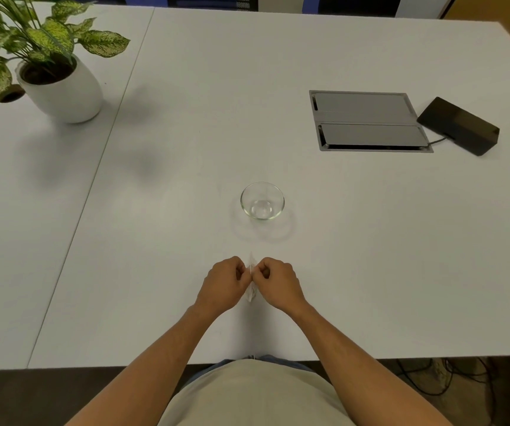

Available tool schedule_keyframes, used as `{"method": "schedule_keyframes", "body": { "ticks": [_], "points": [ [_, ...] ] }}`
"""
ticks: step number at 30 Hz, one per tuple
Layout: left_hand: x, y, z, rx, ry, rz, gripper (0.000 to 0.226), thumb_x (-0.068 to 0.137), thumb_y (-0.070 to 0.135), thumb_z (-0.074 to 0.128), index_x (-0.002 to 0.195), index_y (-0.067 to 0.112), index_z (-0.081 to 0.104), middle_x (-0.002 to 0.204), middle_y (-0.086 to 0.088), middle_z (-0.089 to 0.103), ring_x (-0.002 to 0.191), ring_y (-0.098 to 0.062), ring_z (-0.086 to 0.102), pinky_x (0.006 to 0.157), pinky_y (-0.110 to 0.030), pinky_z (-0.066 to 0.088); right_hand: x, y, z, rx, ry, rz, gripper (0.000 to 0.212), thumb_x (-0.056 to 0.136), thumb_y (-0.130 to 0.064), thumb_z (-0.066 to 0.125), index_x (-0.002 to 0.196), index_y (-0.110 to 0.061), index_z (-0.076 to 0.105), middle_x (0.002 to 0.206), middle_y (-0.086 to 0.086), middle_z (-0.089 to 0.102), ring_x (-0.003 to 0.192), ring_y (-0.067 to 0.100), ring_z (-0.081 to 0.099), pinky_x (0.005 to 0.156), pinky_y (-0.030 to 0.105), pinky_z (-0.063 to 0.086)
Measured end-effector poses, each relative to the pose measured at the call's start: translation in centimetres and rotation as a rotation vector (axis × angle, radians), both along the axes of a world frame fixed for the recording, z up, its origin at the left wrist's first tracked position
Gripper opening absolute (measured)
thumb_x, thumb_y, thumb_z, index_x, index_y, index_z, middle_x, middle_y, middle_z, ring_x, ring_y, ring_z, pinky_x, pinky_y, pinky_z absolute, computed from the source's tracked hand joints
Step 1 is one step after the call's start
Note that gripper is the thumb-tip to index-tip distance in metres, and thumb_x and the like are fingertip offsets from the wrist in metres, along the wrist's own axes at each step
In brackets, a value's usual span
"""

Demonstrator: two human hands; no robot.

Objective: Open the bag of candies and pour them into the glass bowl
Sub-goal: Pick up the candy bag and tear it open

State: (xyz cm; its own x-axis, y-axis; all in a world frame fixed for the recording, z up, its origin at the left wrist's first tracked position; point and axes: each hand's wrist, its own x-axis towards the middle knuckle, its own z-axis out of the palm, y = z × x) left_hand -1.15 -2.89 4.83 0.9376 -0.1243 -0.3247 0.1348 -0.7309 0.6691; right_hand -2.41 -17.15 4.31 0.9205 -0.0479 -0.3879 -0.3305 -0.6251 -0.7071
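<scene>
Head view: both hands meet at table centre, near the front edge. Left hand (224,284) and right hand (278,282) are curled, knuckles up, fingertips pinched on the bag (251,281) from either side. The bag sits between the two hands, seen edge-on: a thin, pale, see-through sliver, w/ a bit sticking up above the fingers and a bit hanging below them. Blurred and small; contents can't be made out, and can't tell if it's torn or sealed. It seems held just above the table (186,179), though contact w/ the surface can't be judged.

Glass bowl (262,200) stands upright just beyond the hands, apart from them, approx. in line w/ the bag. Clear glass, round rim, nothing visible inside; faint light rings on the table around its base.

Rest of the white table: potted plant (60,84) in a white pot at far left, green speckled leaves. Grey cable hatch (367,121) set into the top at far right, w/ a black box (459,126) beside it, cable running from box into the hatch. Forearms bare; beige shirt at bottom edge.
</scene>
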Motion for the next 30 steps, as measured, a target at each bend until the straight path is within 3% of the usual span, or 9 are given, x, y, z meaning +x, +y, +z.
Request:
{"method": "schedule_keyframes", "body": {
  "ticks": [5,8,13,16,19,22,24,27,30],
  "points": [
    [0.7,0.4,0.7,0.125,-0.066,0.016,0.022,0.087,0.026,0.056,0.073,0.009,0.054,0.063,0.001,0.052,0.057,-0.019,0.047,0.055,-0.035,0.042,0.2,-0.7,0.2,-0.124,-0.024,-0.020,0.022,0.087,-0.038,0.059,0.074,-0.020,0.059,0.068,-0.005,0.064,0.059,0.013,0.057,0.052,0.026,0.042],
    [1.4,0.9,1.2,0.181,-0.061,-0.032,0.021,0.087,0.024,0.056,0.070,0.013,0.050,0.064,0.002,0.051,0.058,-0.019,0.048,0.055,-0.032,0.039,0.3,-1.7,0.2,-0.120,-0.024,-0.063,0.017,0.083,-0.033,0.059,0.074,-0.018,0.061,0.068,-0.004,0.065,0.064,0.017,0.061,0.058,0.031,0.048],
    [2.6,1.5,2.1,0.210,-0.014,-0.149,0.019,0.087,0.023,0.059,0.074,0.008,0.059,0.067,-0.003,0.058,0.059,-0.018,0.050,0.053,-0.027,0.038,0.5,-3.0,-0.3,-0.024,-0.034,-0.103,0.013,0.080,-0.024,0.062,0.067,-0.025,0.059,0.063,-0.008,0.062,0.059,0.010,0.058,0.055,0.027,0.047],
    [3.0,1.1,2.9,0.111,0.006,-0.161,0.020,0.085,0.022,0.063,0.077,0.004,0.065,0.070,-0.009,0.065,0.058,-0.019,0.053,0.052,-0.029,0.041,0.6,-3.3,-0.6,0.170,-0.006,-0.131,0.018,0.083,-0.020,0.064,0.066,-0.022,0.061,0.065,-0.003,0.067,0.059,0.009,0.060,0.057,0.024,0.050],
    [3.4,0.2,3.9,0.009,-0.008,-0.146,0.021,0.083,0.023,0.068,0.073,0.005,0.067,0.067,-0.012,0.069,0.058,-0.025,0.063,0.052,-0.034,0.049,0.6,-3.9,-1.0,0.487,0.056,-0.280,0.019,0.089,-0.025,0.065,0.076,-0.012,0.065,0.074,0.004,0.073,0.072,0.018,0.069,0.066,0.030,0.058],
    [4.0,-0.4,4.9,-0.085,-0.019,-0.123,0.018,0.081,0.021,0.071,0.071,0.007,0.068,0.063,-0.010,0.071,0.060,-0.023,0.071,0.058,-0.036,0.057,0.5,-4.4,-1.7,0.708,0.175,-0.465,0.038,0.094,-0.043,0.059,0.097,-0.007,0.068,0.091,0.011,0.075,0.084,0.026,0.072,0.074,0.039,0.060],
    [4.4,-0.9,5.4,-0.163,-0.007,-0.104,0.018,0.081,0.021,0.072,0.071,0.007,0.068,0.062,-0.008,0.071,0.056,-0.014,0.072,0.056,-0.030,0.057,0.4,-4.6,-2.4,0.795,0.256,-0.502,0.047,0.097,-0.049,0.049,0.114,-0.009,0.066,0.107,0.017,0.073,0.096,0.031,0.070,0.082,0.043,0.058],
    [5.3,-1.6,6.0,-0.277,0.030,-0.089,0.020,0.081,0.025,0.073,0.072,0.008,0.068,0.063,-0.007,0.071,0.056,-0.008,0.073,0.054,-0.021,0.056,0.7,-4.6,-3.2,1.031,0.345,-0.551,0.047,0.102,-0.043,0.042,0.125,-0.009,0.064,0.122,0.020,0.067,0.107,0.035,0.066,0.085,0.044,0.058],
    [6.5,-2.2,6.1,-0.329,0.031,-0.086,0.017,0.083,0.024,0.070,0.074,0.009,0.069,0.070,-0.009,0.074,0.062,-0.012,0.075,0.063,-0.027,0.061,1.6,-4.9,-3.2,1.279,0.368,-0.591,0.040,0.100,-0.027,0.044,0.127,-0.004,0.062,0.130,0.024,0.063,0.106,0.037,0.067,0.080,0.043,0.059]
  ]
}}
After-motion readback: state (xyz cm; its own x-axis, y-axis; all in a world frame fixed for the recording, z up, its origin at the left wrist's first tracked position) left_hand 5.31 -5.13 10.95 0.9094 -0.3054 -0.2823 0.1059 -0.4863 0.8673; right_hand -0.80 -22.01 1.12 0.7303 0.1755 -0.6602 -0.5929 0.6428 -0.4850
